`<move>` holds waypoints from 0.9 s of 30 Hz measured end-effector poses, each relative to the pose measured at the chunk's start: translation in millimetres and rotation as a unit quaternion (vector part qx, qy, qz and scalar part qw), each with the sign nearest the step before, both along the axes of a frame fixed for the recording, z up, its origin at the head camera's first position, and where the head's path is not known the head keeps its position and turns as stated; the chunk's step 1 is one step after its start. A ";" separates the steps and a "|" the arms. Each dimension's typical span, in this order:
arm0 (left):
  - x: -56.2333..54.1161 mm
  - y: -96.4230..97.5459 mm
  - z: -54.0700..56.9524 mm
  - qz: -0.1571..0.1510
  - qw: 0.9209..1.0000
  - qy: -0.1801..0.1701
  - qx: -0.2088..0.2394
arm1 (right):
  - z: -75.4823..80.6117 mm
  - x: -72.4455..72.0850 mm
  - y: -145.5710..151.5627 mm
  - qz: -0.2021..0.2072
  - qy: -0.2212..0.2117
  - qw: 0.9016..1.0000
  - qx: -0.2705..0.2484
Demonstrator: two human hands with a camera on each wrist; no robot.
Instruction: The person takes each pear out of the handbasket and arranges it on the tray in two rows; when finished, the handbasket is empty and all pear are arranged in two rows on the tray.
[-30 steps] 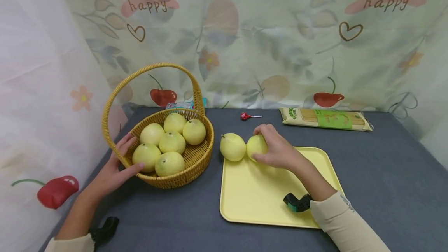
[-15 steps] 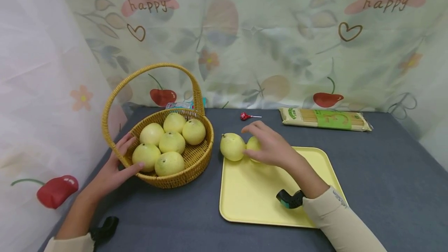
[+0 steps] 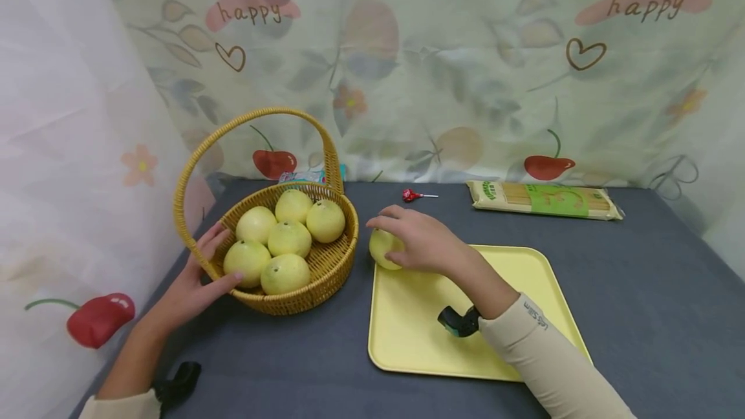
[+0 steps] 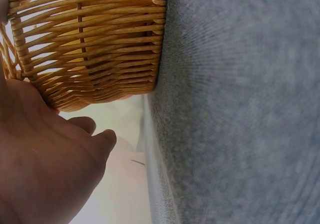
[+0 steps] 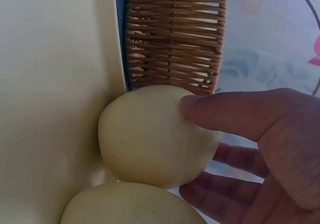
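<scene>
My right hand (image 3: 421, 241) is at the tray's far left corner, its thumb and fingers around a pale yellow pear (image 3: 381, 249). In the right wrist view the thumb tip presses the side of this pear (image 5: 155, 139), with fingers at its opposite side. A second pear (image 5: 130, 209) lies against it, hidden behind the hand in the head view. The yellow tray (image 3: 465, 354) lies under both. My left hand (image 3: 194, 290) grips the left rim of a wicker basket (image 3: 340, 270), thumb on the front edge. Several pears (image 3: 289, 238) fill much of the basket.
A red lollipop (image 3: 410, 195) and a pack of noodles (image 3: 547, 200) lie at the back of the dark tabletop (image 3: 291, 367). Behind the basket is a blue packet (image 3: 302, 176). The basket's tall handle (image 3: 256, 112) arches over the pears. A patterned curtain (image 3: 454, 70) closes the back.
My right hand has let go of the right-hand pear on the tray and moved left to the other pear. My left hand stays on the basket rim.
</scene>
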State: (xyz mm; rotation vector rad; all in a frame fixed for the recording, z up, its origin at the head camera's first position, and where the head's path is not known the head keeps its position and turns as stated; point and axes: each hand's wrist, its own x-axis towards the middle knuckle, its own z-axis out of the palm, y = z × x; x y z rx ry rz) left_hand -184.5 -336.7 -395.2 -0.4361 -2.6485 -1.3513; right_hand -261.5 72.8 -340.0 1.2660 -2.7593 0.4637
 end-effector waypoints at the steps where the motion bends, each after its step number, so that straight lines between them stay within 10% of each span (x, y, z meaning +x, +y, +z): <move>1: 0.1 0.4 0.4 -0.001 1.000 0.000 0.001 | 0.1 -0.3 0.7 -0.003 -0.002 1.000 -0.003; 16: 1.2 2.5 0.8 -0.002 1.000 -0.006 -0.002 | -1.7 -3.7 3.5 0.022 -0.004 0.998 -0.064; 27: -0.8 0.6 -1.7 0.001 1.000 -0.003 -0.003 | 16.4 2.1 -52.1 0.060 0.010 0.994 -0.089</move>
